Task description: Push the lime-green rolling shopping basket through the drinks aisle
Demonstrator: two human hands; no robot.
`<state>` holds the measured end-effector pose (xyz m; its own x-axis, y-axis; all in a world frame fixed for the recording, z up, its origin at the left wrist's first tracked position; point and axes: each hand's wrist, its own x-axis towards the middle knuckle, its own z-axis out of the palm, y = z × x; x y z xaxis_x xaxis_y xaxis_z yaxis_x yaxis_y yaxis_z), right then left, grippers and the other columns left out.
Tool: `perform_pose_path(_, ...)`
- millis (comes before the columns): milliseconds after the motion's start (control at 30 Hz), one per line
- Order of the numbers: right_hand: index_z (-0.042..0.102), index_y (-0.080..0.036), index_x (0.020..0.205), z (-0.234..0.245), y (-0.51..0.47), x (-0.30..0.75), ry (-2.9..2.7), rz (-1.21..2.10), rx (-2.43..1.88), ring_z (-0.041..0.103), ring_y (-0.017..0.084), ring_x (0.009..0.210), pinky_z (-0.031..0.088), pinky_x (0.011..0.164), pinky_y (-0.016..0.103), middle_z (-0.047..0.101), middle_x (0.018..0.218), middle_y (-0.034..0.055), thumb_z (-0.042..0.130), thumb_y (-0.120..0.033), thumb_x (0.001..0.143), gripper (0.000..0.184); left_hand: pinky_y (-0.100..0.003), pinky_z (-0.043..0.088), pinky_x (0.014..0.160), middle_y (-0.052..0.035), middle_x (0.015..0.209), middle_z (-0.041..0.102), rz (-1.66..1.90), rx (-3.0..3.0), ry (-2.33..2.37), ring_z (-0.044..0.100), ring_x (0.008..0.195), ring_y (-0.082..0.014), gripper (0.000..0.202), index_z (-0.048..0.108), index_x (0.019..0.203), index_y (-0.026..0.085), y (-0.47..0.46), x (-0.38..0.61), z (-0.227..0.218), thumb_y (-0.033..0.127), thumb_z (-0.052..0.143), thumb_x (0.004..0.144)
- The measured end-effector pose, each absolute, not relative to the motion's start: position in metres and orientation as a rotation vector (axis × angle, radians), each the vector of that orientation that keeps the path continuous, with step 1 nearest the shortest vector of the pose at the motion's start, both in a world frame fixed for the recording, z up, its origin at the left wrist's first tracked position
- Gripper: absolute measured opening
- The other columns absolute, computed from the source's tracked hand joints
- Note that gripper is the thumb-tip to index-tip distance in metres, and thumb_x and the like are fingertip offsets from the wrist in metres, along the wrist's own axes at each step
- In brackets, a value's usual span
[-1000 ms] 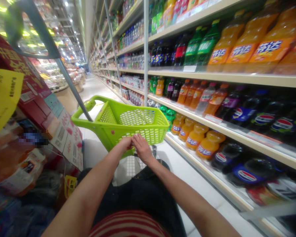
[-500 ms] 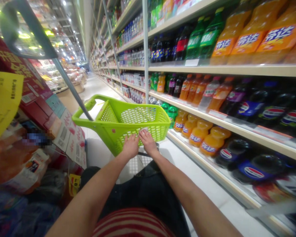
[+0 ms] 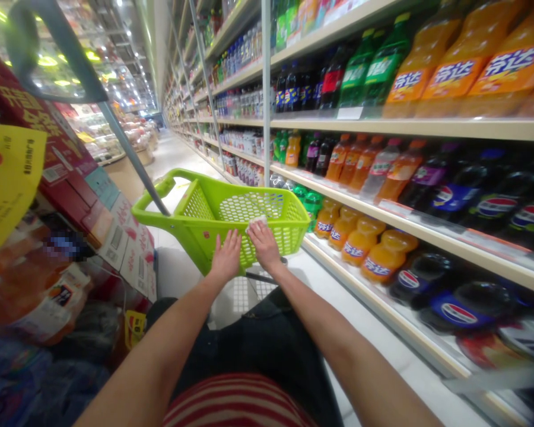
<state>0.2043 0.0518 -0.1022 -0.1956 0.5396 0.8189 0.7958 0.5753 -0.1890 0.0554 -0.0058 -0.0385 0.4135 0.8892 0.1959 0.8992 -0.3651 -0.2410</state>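
Lime-green shopping cart on the pale tiled floor of a supermarket aisle, directly before the person, just beside the soft-drink shelves. Perforated sides; grey pole handle leaning up and leftward from its rear end.

Both bare hands at the cart's near side. Left hand: open, fingers extended, laid against the side panel below the rim. Right hand: holding a crumpled white wipe to the rim, fingers lying over it; I can't tell how firm the grip is. Hands near each other, not touching. Arms stretched forward over dark trousers and a red-striped top.

To the right, bottom shelf: squat orange Fanta bottles, then Pepsi bottles. Higher up, green Sprite bottles beside larger Fantas. To the left, stacked cartons and a yellow price sign, edge blurred.
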Motion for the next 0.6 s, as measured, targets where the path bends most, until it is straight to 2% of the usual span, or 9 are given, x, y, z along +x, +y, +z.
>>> perform_pose_path(133, 0.056, -0.019, 0.118, -0.148, 0.043, 0.193, -1.978, -0.284, -1.084, 0.03, 0.018, 0.132, 0.031, 0.105, 0.046, 0.053, 0.129, 0.0084, 0.037, -0.002, 0.083, 0.043, -0.053, 0.007, 0.11, -0.0114, 0.149, 0.02, -0.017, -2.39, -1.558, 0.013, 0.137, -0.0237, 0.062, 0.026, 0.139, 0.011, -0.01, 0.052, -0.046, 0.013, 0.037, 0.078)
perform_pose_path(233, 0.059, -0.017, 0.113, -0.163, 0.034, 0.189, -2.063, -0.272, -1.031, 0.035, 0.018, 0.129, 0.034, 0.103, 0.046, 0.057, 0.123, 0.0098, 0.039, -0.002, 0.082, 0.04, -0.053, 0.008, 0.109, -0.0118, 0.149, 0.02, -0.012, -2.391, -1.57, 0.014, 0.137, -0.0239, 0.064, 0.025, 0.139, 0.011, -0.01, 0.047, -0.051, 0.013, 0.038, 0.077)
perform_pose_path(333, 0.057, -0.016, 0.117, -0.146, 0.028, 0.186, -2.043, -0.307, -0.983, 0.03, 0.02, 0.132, 0.035, 0.103, 0.045, 0.055, 0.126, 0.0101, 0.038, -0.004, 0.083, 0.041, -0.052, 0.009, 0.11, -0.012, 0.149, 0.02, -0.031, -2.368, -1.591, 0.013, 0.137, -0.024, 0.063, 0.025, 0.139, 0.009, -0.008, 0.038, -0.052, 0.013, 0.036, 0.077)
perform_pose_path(500, 0.051, -0.02, 0.125, -0.092, 0.037, 0.178, -1.872, -0.297, -1.017, 0.018, 0.02, 0.136, 0.025, 0.109, 0.048, 0.047, 0.134, 0.0063, 0.033, -0.007, 0.085, 0.045, -0.051, 0.004, 0.11, -0.0133, 0.149, 0.019, -0.103, -2.291, -1.624, 0.011, 0.138, -0.0244, 0.063, 0.025, 0.139, 0.007, -0.006, 0.025, -0.048, 0.012, 0.034, 0.077)
perform_pose_path(600, 0.052, -0.02, 0.123, -0.095, 0.045, 0.173, -1.883, -0.275, -1.029, 0.02, 0.019, 0.136, 0.025, 0.109, 0.048, 0.048, 0.133, 0.0059, 0.034, -0.005, 0.085, 0.045, -0.051, 0.004, 0.11, -0.0121, 0.149, 0.019, -0.109, -2.289, -1.632, 0.011, 0.138, -0.0233, 0.063, 0.024, 0.139, 0.009, -0.008, 0.022, -0.048, 0.012, 0.033, 0.077)
